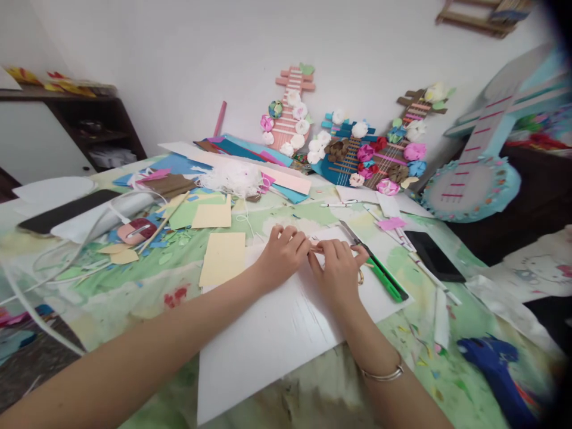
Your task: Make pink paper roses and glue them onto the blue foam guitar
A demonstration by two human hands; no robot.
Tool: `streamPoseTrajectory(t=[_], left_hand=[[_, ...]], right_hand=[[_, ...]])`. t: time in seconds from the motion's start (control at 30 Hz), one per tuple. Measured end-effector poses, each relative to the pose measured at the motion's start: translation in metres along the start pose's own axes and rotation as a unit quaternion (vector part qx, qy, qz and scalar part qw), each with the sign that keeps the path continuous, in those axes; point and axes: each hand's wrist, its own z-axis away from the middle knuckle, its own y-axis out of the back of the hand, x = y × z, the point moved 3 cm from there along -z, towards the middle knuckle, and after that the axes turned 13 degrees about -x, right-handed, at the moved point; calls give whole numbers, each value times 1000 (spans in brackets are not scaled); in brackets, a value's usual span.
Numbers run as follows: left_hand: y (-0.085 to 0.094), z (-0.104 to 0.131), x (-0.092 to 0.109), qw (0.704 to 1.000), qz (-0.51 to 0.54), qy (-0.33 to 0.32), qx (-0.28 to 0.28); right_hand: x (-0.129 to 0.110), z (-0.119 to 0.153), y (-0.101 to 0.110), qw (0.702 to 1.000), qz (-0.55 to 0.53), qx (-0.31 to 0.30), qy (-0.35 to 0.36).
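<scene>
The left hand (288,253) and right hand (337,265) pinch a slim pinkish piece (316,243) over the white board (263,357), left of the green cutter (383,273). Light, even pressure should keep it straight.

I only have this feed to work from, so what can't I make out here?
All in the head view:
- Small piece between the hands: mostly hidden by the left hand and right hand.
- Gold loop: partly behind the right hand.
- Blue glue gun: blurred, lower end lost at the bottom edge.
- Wooden frame: cut off by the top edge.
</scene>
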Motion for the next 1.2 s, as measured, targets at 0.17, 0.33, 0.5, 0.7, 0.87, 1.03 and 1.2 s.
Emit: streamPoseTrajectory(t=[0.17,0.33,0.5,0.7,0.87,1.03,1.2], left_hand=[[-4,2,4,1000,-22,-11,-2],[-7,1,3,1000,-5,-9,-21],[-6,-1,3,1000,-17,-12,-22],[-6,-1,2,998,-53,-14,6],[-3,-3,4,998,-60,-4,33],[0,-6,7,997,-65,0,40],[2,-7,7,997,-67,0,49]], right_hand=[[1,3,-4,1000,-3,-26,-1],[2,4,-6,1000,10,-26,-12],[2,3,-7,1000,5,-21,-12],[2,2,-7,1000,-10,0,-16],[4,2,-7,999,-16,-15,-30],[5,2,-6,998,-30,-19,-45],[4,2,-4,998,-39,-14,-44]])
